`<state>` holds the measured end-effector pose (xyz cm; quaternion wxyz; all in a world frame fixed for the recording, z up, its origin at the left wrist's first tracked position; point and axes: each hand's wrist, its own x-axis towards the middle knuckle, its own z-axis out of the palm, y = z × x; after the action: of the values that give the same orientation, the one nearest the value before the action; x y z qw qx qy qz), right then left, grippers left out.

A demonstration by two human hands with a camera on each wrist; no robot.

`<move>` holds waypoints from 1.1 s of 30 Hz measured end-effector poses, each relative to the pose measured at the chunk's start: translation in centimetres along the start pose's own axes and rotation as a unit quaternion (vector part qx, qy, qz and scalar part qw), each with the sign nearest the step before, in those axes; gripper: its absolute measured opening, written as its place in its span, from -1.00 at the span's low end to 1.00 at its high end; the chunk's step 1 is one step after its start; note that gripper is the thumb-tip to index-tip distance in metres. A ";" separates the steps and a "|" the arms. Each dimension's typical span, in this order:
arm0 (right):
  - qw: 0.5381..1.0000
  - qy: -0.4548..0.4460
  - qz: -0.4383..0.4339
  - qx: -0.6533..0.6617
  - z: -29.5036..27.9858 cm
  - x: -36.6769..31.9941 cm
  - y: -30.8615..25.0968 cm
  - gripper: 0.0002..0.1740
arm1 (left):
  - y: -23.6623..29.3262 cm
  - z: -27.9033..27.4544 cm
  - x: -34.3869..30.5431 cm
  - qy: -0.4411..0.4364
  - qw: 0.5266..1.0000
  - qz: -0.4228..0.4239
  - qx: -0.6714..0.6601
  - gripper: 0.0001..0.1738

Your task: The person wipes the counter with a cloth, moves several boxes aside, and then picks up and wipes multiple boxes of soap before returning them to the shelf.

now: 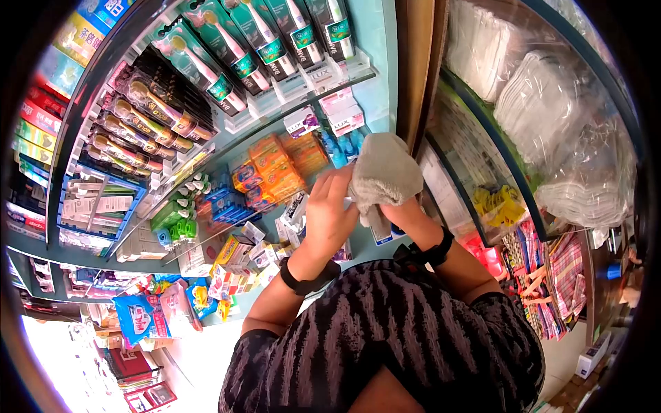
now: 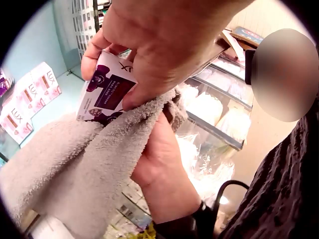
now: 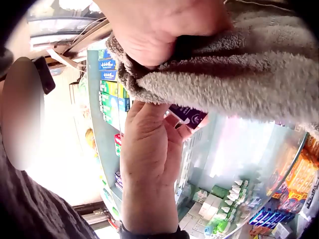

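Observation:
My left hand (image 1: 329, 215) grips a white and purple LUX soap box (image 2: 110, 89), its thumb across the printed face. A thick grey terry towel (image 1: 385, 168) is held in my right hand (image 1: 406, 215), whose fingers are mostly hidden inside its folds. In the left wrist view the towel lies against the lower edge of the box. Seen from the right wrist, only a purple corner of the box shows below the cloth, beside the left fingers.
Glass shelves curve around the hands. Packaged toothbrushes (image 1: 265, 48) stand above, with orange packs (image 1: 272, 168) on the shelf below. Several more LUX boxes (image 2: 30, 94) sit close by on the shelf. To the right are plastic-wrapped white packs (image 1: 537, 96) behind dark-edged glass.

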<state>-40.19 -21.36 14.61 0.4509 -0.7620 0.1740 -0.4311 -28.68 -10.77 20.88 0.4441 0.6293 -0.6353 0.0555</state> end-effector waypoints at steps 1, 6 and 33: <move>1.000 0.010 -0.005 0.013 -0.2 0.0 0.2 -0.65 | 0.3 -0.2 -0.2 -0.007 1.000 -0.011 -0.005 -0.44; 0.942 0.110 0.136 0.285 -1.0 -0.7 3.8 -0.73 | 1.1 -0.9 -1.0 -0.021 0.991 -0.101 -0.082 -0.51; 0.799 0.012 0.402 0.448 -1.5 0.3 -3.8 -0.62 | -0.2 -2.1 -2.4 -0.079 0.741 -0.363 -0.560 -0.59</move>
<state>-41.71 -20.37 18.33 0.8725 -0.3315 0.2577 -0.2498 -27.93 -7.68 20.46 0.6516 0.4523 -0.3080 -0.5253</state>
